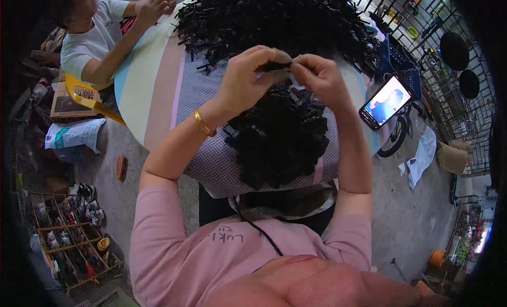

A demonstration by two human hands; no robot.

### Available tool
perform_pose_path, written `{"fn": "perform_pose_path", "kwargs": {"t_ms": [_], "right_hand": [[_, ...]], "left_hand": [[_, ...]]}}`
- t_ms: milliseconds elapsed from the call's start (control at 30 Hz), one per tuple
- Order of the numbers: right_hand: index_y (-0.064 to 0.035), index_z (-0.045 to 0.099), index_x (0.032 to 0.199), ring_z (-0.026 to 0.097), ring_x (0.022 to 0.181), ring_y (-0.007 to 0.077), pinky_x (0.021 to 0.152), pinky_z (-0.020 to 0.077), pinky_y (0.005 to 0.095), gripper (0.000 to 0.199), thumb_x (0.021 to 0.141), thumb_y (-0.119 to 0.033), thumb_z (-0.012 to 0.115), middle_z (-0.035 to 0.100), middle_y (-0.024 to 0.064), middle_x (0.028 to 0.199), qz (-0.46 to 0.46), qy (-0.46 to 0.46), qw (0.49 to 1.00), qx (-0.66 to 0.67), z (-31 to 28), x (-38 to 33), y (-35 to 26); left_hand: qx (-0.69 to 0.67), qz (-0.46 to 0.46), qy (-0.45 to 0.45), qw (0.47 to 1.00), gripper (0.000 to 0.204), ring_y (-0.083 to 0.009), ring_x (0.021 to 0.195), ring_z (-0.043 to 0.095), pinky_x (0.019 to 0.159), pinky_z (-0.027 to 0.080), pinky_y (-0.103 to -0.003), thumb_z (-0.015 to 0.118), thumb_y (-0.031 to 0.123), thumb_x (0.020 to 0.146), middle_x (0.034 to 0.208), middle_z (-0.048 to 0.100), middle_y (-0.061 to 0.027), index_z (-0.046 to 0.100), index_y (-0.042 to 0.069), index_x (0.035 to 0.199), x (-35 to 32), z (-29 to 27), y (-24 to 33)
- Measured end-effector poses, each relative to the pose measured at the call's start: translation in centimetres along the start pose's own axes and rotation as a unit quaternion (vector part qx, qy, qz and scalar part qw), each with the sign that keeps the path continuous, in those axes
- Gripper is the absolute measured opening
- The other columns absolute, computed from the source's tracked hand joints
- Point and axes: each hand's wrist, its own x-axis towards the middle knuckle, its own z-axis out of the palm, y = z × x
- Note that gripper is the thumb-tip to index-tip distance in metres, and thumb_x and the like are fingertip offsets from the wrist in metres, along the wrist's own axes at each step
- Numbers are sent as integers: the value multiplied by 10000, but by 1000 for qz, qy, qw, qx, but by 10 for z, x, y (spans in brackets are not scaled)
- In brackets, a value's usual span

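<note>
Pinching a small black plastic piece (277,65), both hands (285,77).

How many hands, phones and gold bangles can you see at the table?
Hands: 4, the person's left hand and right hand, plus a co-worker's two hands
Phones: 1
Gold bangles: 1
Total: 6

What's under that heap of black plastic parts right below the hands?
The near heap of black parts lies on a dotted grey cloth spread over the round table. The cloth shows around the heap; what lies directly beneath it is covered. Above it, both hands pinch one small black piece.
</note>
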Motion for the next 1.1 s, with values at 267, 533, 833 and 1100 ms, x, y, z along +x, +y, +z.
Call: {"fn": "perform_pose_path", "kwargs": {"t_ms": [267, 533, 833, 1100], "right_hand": [[-22, 625, 847, 613, 708, 257, 649, 482, 327, 292, 670, -250, 670, 624, 134, 769, 13, 6, 938, -345, -13, 17, 79], [-33, 636, 836, 613, 723, 264, 666, 481, 332, 258, 661, -222, 653, 627, 140, 771, 69, -5, 942, -328, -16, 20, 66], [-15, 607, 845, 576, 705, 109, 596, 476, 226, 167, 690, 6, 664, 579, 50, 940, -243, 80, 930, -264, 2, 4, 21], [-22, 600, 840, 618, 707, 192, 576, 521, 274, 121, 724, -28, 636, 582, 67, 932, -320, 93, 844, -420, 6, 2, 16]], "left_hand": [[-52, -80, -244, 965, 347, -123, 927, 540, 843, 438, -272, 710, 78, 690, 963, 592, -65, 548, 2, 988, 5, -7, 8], [-180, -225, -165, 943, 272, -140, 866, 567, 795, 459, -262, 628, 133, 791, 956, 593, -61, 567, 0, 1021, 8, -9, -29], [-518, -345, -156, 767, 438, -216, 865, 605, 791, 511, -290, 595, 291, 820, 972, 565, -139, 487, -21, 1107, 6, -7, -43], [-519, -363, -137, 761, 268, -222, 870, 605, 779, 512, -320, 555, 143, 843, 971, 567, -139, 498, -8, 1057, 6, -10, -27]]}}
